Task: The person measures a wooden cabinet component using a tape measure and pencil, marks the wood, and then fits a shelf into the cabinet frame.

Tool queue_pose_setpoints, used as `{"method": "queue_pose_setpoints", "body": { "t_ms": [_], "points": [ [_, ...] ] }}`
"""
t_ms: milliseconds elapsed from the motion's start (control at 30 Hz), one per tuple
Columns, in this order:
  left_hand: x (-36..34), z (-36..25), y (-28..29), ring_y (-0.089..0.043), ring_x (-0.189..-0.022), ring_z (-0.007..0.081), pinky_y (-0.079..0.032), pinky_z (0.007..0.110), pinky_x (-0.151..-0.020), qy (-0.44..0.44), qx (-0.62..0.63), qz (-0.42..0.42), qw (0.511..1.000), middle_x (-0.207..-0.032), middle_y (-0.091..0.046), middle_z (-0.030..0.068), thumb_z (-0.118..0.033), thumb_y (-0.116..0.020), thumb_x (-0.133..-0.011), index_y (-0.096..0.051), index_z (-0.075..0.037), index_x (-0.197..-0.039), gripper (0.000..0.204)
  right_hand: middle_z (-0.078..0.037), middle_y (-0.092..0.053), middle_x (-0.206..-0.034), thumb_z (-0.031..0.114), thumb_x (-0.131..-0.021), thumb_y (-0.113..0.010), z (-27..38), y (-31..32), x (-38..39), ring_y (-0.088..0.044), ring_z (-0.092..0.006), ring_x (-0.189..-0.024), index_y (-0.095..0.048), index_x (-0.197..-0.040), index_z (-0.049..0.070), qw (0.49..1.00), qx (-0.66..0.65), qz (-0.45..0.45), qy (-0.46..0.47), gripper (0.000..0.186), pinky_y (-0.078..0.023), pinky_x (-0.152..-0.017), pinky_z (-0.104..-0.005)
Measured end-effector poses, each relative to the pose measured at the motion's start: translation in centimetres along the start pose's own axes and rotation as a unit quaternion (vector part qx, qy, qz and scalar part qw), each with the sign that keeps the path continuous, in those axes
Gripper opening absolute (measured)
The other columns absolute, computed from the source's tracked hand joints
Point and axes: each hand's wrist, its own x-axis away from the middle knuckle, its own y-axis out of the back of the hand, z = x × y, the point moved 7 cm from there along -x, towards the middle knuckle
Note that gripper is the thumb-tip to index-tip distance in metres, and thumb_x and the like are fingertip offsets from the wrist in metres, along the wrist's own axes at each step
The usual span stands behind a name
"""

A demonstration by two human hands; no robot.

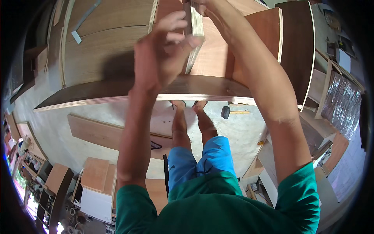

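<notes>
A plywood divider panel (197,29) with a pale layered edge stands upright inside a large wooden cabinet carcass (113,50). My left hand (159,54) is beside this panel, fingers apart and slightly blurred, with the thumb in front of the panel's edge; whether it touches is unclear. Farther up, my right hand (202,7) is closed on the panel's far part, partly cut off by the picture's upper rim. The cabinet's dark near board (194,86) runs crosswise below both hands.
A black-headed mallet (230,112) lies on the floor near my feet. Left of my legs is a long board (95,130). A grey strip (86,17) rests on the cabinet's left panel. Foil-like sheeting (341,101) stands at the right, and stacked boards (95,173) are at lower left.
</notes>
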Motion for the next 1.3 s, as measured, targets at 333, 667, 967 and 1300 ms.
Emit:
{"method": "queue_pose_setpoints", "body": {
  "t_ms": [333,667,967,1300],
  "points": [
    [2.4,11.2,-7.4,-0.08,-0.096,0.0335,-0.061,0.044,-0.076,0.009,-0.293,0.247,0.923,-0.104,-0.077,0.025,-0.027,-0.083,-0.095,-0.061,0.005,-0.121,0.047,-0.026,-0.064,-0.067,0.013,-0.095,-0.061,0.8,2.8,-5.2,-0.047,-0.0248,-0.032,-0.068,-0.09,-0.016,1.0,0.006,0.017,0.015,0.03,-0.029,-0.031,-0.0451],
    [0.7,8.2,-5.2,-0.076,-0.078,0.0281,-0.059,0.041,-0.071,0.054,-0.178,0.14,0.973,-0.083,-0.072,0.0178,-0.032,-0.081,-0.097,-0.063,-0.001,-0.097,0.036,-0.013,-0.047,-0.046,0.039,-0.1,-0.064,2.4,1.3,-4.1,-0.043,-0.0218,-0.03,-0.07,-0.084,-0.013,0.998,0.041,0.041,0.014,0.055,-0.036,-0.036,-0.0441],
    [-0.5,6.0,-4.5,-0.07,-0.069,0.0289,-0.055,0.039,-0.065,0.083,-0.184,0.096,0.975,-0.079,-0.072,0.0143,-0.038,-0.079,-0.098,-0.065,-0.004,-0.094,0.037,-0.01,-0.05,-0.054,0.035,-0.096,-0.07,3.9,1.9,-3.8,-0.043,-0.0209,-0.034,-0.075,-0.093,-0.012,0.998,0.047,0.021,-0.026,0.047,-0.04,-0.04,-0.0446],
    [4.0,2.6,-4.3,-0.074,-0.088,0.0313,-0.061,0.042,-0.079,0.03,-0.173,0.088,0.981,-0.12,-0.072,0.0191,-0.007,-0.075,-0.097,-0.021,-0.003,-0.171,0.091,-0.015,-0.06,-0.063,0.002,-0.081,-0.067,3.3,3.5,-13.6,-0.054,-0.0251,-0.044,-0.067,-0.073,0.0,0.997,-0.001,0.057,-0.049,0.008,-0.04,-0.039,-0.0478]
  ]
}}
